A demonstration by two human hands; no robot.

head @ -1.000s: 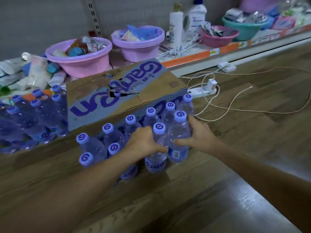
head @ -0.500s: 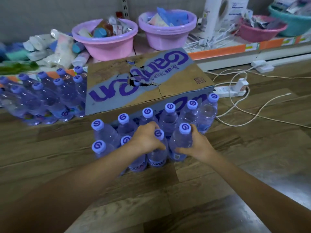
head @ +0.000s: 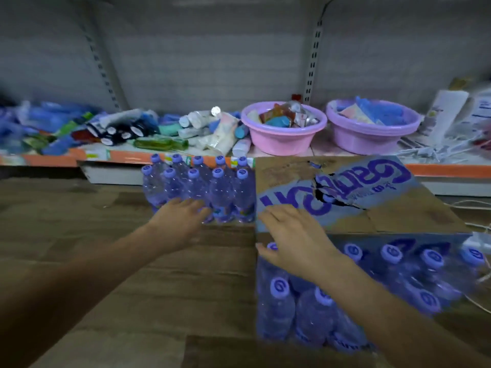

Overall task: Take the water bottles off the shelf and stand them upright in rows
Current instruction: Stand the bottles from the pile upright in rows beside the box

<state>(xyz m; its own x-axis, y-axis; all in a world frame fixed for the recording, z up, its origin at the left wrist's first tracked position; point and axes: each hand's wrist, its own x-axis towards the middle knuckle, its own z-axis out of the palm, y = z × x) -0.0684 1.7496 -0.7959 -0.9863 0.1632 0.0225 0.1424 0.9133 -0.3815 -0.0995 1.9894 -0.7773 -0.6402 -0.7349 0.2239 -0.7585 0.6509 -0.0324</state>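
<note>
Several clear water bottles with purple caps (head: pixel 279 309) stand upright in rows on the wooden floor in front of a cardboard carton (head: pixel 345 197). A second group of the same bottles (head: pixel 202 189) stands left of the carton, against the low shelf (head: pixel 127 158). My left hand (head: pixel 180 219) stretches toward that second group with fingers spread, its fingertips at the lower part of the bottles. My right hand (head: pixel 289 237) hovers with straight fingers over the carton's near left corner, above the front rows. Neither hand holds a bottle.
Two plastic basins, pink (head: pixel 281 128) and purple (head: pixel 372 128), sit on the shelf with small goods inside. Tubes and packets (head: pixel 111 131) lie scattered along the shelf to the left. White cables (head: pixel 475 229) run over the floor at the right.
Both hands have let go of the front-row bottles and moved up and left. The view has swung left, so the second bottle group now sits near the middle.
</note>
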